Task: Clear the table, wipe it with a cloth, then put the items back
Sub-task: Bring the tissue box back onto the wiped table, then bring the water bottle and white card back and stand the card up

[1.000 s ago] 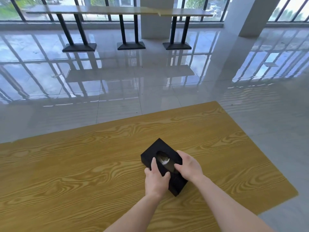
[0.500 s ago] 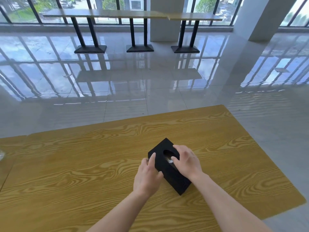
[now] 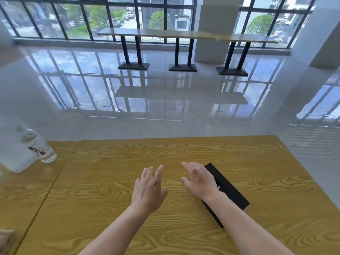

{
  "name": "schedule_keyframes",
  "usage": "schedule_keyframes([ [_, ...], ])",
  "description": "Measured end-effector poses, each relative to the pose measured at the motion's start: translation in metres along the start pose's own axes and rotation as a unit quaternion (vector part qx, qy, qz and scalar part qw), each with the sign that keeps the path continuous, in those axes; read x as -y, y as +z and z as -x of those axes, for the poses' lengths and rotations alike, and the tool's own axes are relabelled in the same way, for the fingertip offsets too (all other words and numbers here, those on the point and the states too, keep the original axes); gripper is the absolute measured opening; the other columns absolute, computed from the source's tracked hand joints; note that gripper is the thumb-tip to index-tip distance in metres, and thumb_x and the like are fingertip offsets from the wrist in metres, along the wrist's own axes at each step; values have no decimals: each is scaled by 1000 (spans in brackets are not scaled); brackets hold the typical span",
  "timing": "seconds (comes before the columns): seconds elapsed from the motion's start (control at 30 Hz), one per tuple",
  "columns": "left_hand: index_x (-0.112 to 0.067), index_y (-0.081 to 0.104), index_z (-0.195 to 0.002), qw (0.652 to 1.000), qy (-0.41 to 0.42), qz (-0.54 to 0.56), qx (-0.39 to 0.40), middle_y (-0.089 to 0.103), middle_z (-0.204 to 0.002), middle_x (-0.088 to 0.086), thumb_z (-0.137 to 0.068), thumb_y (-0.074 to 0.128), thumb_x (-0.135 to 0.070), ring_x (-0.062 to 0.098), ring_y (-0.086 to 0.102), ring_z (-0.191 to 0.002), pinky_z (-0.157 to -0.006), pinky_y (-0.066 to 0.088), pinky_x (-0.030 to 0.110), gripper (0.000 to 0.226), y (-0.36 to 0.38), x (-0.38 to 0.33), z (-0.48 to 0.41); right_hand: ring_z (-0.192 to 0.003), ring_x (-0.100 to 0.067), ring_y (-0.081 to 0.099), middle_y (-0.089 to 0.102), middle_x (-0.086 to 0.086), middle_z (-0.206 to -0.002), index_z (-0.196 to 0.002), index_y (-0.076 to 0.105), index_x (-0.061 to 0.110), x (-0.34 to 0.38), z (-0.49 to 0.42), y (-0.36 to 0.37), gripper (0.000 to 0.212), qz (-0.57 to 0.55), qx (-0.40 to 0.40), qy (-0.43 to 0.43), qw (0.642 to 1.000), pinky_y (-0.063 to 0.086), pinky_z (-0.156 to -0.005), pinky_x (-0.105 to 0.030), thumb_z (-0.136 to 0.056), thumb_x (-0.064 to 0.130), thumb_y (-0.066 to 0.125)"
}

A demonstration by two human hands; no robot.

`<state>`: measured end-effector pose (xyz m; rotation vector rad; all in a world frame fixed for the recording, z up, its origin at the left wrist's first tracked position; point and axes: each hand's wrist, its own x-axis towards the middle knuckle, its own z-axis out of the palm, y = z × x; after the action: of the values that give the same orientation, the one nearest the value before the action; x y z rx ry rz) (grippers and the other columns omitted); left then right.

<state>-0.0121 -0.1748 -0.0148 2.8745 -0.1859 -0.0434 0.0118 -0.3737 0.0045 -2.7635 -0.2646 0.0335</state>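
A black tissue box point(image 3: 228, 190) lies on the yellow wooden table point(image 3: 184, 151), right of centre, with a bit of white tissue showing at its opening. My right hand point(image 3: 199, 180) hovers over the box's left end with fingers spread and relaxed, partly hiding it; I cannot tell if it touches the box. My left hand point(image 3: 149, 188) is flat and open above the bare wood, left of the box, holding nothing. A clear water bottle point(image 3: 36, 146) stands at the far left, on the adjoining table.
A white object point(image 3: 16, 159) sits beside the bottle at the left edge. A seam at the left separates the two tabletops. Shiny tiled floor point(image 3: 165, 107) lies beyond the far edge, with a long counter point(image 3: 184, 34) on black legs by the windows.
Both hands have come off the tissue box and opened. The view has swung left and up, so the box now sits further right and the bottle has come into view.
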Motion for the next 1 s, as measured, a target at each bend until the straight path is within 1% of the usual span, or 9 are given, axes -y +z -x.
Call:
schedule_keyframes([
  [0.13, -26, 9, -157, 999, -38, -14, -19, 22, -161, 11, -93, 50, -48, 29, 14, -151, -114, 33, 48, 79, -19, 36, 9, -128, -21, 52, 56, 1, -142, -149, 43, 23, 41, -12, 1, 56, 1, -4, -47, 999, 49, -97, -34, -97, 36, 60],
  [0.33, -26, 9, -157, 994, -83, -31, -59, 21, -161, 10, -95, 47, -49, 30, 14, -151, -116, 30, 50, 77, -54, 102, 34, -131, -22, 52, 58, -1, -141, -148, 45, 21, 121, -37, 10, 56, -3, -6, -121, 993, 46, -101, -36, -96, 35, 63],
  [0.43, -26, 10, -157, 991, -106, -36, -68, 20, -161, 10, -95, 48, -49, 30, 13, -151, -116, 29, 52, 76, -72, 145, 48, -131, -24, 52, 59, -1, -140, -148, 46, 22, 167, -47, 22, 57, 2, 2, -148, 989, 46, -99, -37, -95, 35, 64],
  [0.57, -26, 10, -156, 988, -128, -45, -75, 21, -161, 10, -95, 47, -50, 30, 14, -151, -116, 29, 52, 76, -93, 207, 63, -128, -24, 54, 60, -1, -138, -147, 46, 22, 225, -55, 44, 57, 13, 17, -156, 988, 47, -95, -36, -95, 36, 64],
  [0.77, -26, 7, -156, 988, -129, -48, -74, 20, -161, 10, -94, 46, -51, 30, 13, -151, -115, 30, 52, 77, -117, 294, 81, -129, -24, 53, 58, -1, -140, -148, 46, 22, 308, -65, 71, 57, 32, 24, -150, 988, 47, -96, -36, -96, 37, 62],
  [0.87, -26, 9, -156, 988, -129, -42, -71, 21, -161, 11, -94, 46, -51, 30, 13, -151, -115, 30, 53, 76, -129, 329, 86, -129, -24, 52, 57, -1, -141, -148, 46, 22, 344, -69, 80, 56, 29, 27, -141, 989, 47, -96, -36, -96, 37, 61],
  [1.0, -26, 13, -155, 987, -133, -36, -87, 24, -158, 11, -93, 48, -49, 30, 17, -149, -114, 31, 55, 75, -145, 366, 88, -128, -24, 53, 58, -1, -139, -147, 47, 22, 384, -79, 89, 55, 29, 30, -149, 988, 48, -94, -37, -96, 38, 61],
])
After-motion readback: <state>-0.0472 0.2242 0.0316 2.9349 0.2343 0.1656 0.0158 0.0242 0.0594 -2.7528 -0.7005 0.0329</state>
